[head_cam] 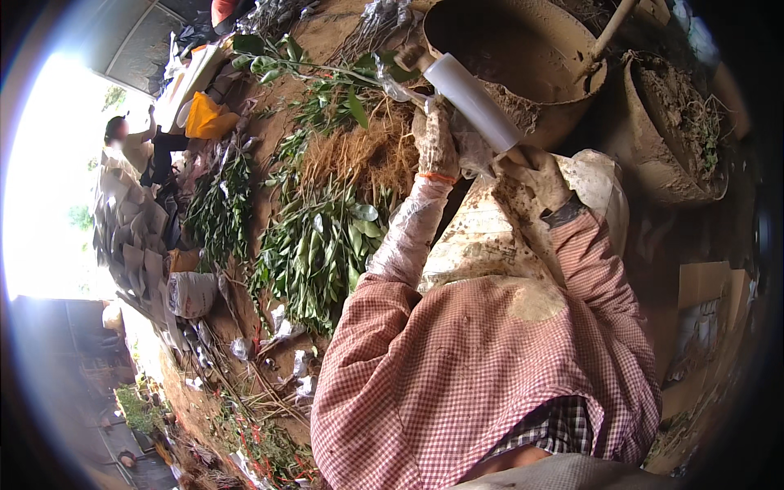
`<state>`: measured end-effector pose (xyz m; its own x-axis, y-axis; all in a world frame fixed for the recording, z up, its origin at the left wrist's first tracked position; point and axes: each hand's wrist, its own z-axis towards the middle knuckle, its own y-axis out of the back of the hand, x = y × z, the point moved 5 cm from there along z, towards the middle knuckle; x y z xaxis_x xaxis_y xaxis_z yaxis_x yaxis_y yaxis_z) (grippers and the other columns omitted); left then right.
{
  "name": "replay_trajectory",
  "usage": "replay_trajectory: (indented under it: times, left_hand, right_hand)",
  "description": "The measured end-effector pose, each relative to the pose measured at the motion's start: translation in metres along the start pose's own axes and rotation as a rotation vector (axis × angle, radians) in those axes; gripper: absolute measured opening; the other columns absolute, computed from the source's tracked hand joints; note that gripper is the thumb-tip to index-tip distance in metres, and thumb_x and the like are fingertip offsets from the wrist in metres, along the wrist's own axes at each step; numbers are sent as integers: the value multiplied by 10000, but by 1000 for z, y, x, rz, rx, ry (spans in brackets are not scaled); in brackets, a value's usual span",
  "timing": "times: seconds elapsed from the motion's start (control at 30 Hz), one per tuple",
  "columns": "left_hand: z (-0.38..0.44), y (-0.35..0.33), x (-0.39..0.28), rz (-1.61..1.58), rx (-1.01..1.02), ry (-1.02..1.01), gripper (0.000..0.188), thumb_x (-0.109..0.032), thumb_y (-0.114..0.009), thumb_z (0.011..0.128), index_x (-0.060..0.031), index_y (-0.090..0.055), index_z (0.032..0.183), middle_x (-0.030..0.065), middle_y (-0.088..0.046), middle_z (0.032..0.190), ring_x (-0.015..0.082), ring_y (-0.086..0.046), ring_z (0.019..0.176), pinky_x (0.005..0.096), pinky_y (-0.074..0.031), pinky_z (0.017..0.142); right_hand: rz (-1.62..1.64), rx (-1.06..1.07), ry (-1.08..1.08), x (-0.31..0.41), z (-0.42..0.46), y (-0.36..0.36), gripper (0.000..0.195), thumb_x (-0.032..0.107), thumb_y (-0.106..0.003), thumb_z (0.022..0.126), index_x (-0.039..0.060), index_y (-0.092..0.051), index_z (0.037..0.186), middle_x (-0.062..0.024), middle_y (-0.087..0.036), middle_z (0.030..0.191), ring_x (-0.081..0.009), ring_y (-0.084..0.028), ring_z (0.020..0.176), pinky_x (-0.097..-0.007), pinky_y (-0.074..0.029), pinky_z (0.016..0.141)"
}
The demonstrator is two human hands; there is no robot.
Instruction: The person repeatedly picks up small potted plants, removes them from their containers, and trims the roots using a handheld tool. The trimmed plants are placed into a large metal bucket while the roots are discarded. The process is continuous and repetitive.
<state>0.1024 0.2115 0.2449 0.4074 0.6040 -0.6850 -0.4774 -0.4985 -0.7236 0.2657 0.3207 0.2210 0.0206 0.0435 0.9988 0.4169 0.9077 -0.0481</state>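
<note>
My left hand [436, 138], in a muddy knit glove, grips the wrapped end of a leafy plant stem [331, 73] whose leaves point to the upper left. My right hand [539, 174], gloved and muddy, is closed on the near end of a roll of clear plastic film [471, 101] with a wooden core. A loose piece of film [474, 153] hangs between the two hands. Below and left of my left hand lies a bunch of leafy seedlings [324, 245] with bare brown roots [361, 156]. A mud-stained white sack [478, 233] covers my lap.
A large tub of mud [545, 101] with a wooden handle [612, 30] stands beyond the roll. Another muddy container [667, 141] is at right. More seedlings [223, 208] lie on the left. A person [138, 147] is at far left. A cardboard box [704, 306] sits at right.
</note>
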Motion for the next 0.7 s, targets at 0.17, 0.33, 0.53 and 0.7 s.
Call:
replay_trajectory:
  times: [0.17, 0.33, 0.53, 0.7]
  left_hand:
    - [-6, 27, 52, 135, -13, 37, 281, -302, -655, 861, -62, -574, 982, 58, -630, 805, 133, -600, 667, 237, -521, 569]
    - [-70, -37, 33, 884, 185, -107, 275, -163, -577, 884, -44, -515, 1124, 155, -639, 908, 253, -637, 844, 336, -508, 754]
    - [-88, -53, 65, 615, 466, -189, 241, -141, -583, 856, -26, -512, 1056, 129, -574, 792, 214, -571, 737, 330, -476, 673]
    - [-114, -17, 48, 556, 245, 90, 184, -138, -522, 914, -31, -509, 1062, 94, -567, 871, 145, -575, 694, 242, -499, 592]
  right_hand:
    - [164, -292, -150, -7, -12, 12, 239, 233, -534, 896, 21, -629, 955, -39, -617, 784, -96, -582, 691, -192, -410, 531]
    - [798, -470, -196, -59, -20, 41, 244, 224, -554, 890, 20, -611, 1011, -65, -642, 940, -175, -617, 847, -281, -506, 749]
    - [409, 114, 154, -70, 28, 68, 259, 296, -507, 901, 71, -569, 788, -85, -600, 749, -164, -544, 680, -301, -448, 615]
    - [889, -460, -210, -199, 75, 335, 311, 302, -439, 880, 163, -384, 608, -9, -352, 550, -142, -337, 485, -278, -304, 459]
